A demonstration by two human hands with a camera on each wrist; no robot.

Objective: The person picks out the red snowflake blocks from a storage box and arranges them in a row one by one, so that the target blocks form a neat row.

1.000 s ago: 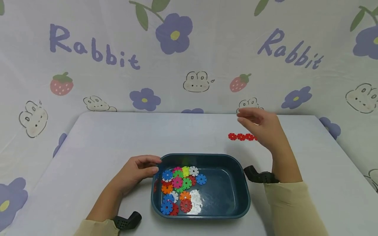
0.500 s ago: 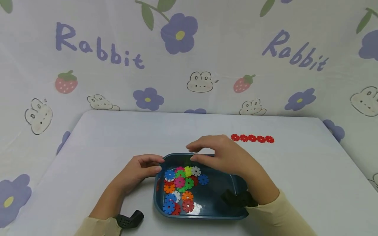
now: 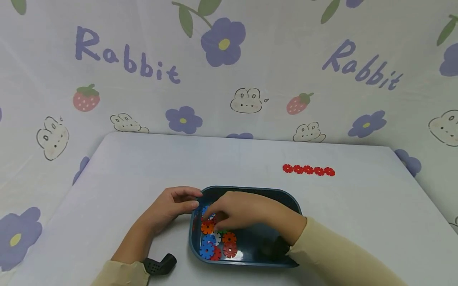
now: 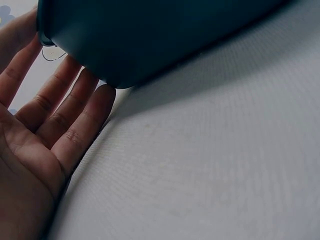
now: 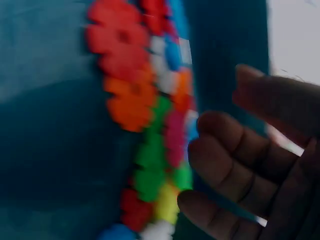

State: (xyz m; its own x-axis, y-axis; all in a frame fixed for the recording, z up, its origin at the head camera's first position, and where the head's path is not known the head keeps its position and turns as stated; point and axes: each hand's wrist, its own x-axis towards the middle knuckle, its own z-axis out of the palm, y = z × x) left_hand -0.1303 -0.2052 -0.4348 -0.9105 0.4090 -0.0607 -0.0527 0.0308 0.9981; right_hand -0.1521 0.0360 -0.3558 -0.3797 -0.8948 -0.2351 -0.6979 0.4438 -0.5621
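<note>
A dark blue plastic tray [image 3: 250, 187] holds several flower-shaped plastic discs, heaped toward its left side; among them are a blue disc [image 3: 206, 250] and an orange disc [image 3: 207, 227]. My right hand [image 3: 243, 208] reaches down into the tray over the heap. In the right wrist view its fingers [image 5: 215, 155] are spread beside green, pink and yellow discs, with nothing between them. My left hand [image 3: 166, 208] rests at the tray's far left corner. The left wrist view shows its fingers [image 4: 80, 120] nearly straight along the outer wall. The right hand hides some discs.
A row of several red discs [image 3: 308, 170] lies on the white table [image 3: 161, 159] behind the tray, to the right. A printed cloth [image 3: 143, 99] hangs beyond the table's back edge. A black wrist camera [image 3: 160, 264] sits on the left wrist.
My right hand has moved from beside the red row, left and down into the tray, uncovering the whole row. The left hand stays at the tray's corner. The view has shifted slightly.
</note>
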